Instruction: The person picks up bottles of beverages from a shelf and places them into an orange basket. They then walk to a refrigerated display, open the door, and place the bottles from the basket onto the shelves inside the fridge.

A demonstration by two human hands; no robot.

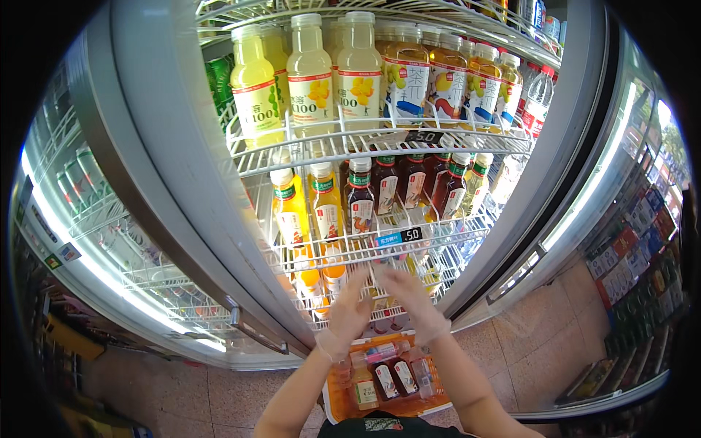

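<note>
Both of my hands wear thin translucent gloves and reach towards the lower shelves of a drinks fridge. My left hand (350,306) and my right hand (408,293) are raised a little apart, blurred by motion, with fingers stretched forward; no object shows plainly between them. Behind them are a wire shelf (383,254) and orange drink bottles (308,276). Dark tea bottles (360,200) stand on the shelf above. Below my hands, an orange plastic basket (421,409) holds a pale yellow drink bottle (363,386), two dark bottles (395,378) and several clear bottles.
An upper wire shelf (328,156) carries large yellow and amber bottles. The fridge's door frame with its handle (254,328) stands at left, another frame edge (526,159) at right. Stacked drink packs (630,257) stand at far right on the tiled floor (526,334).
</note>
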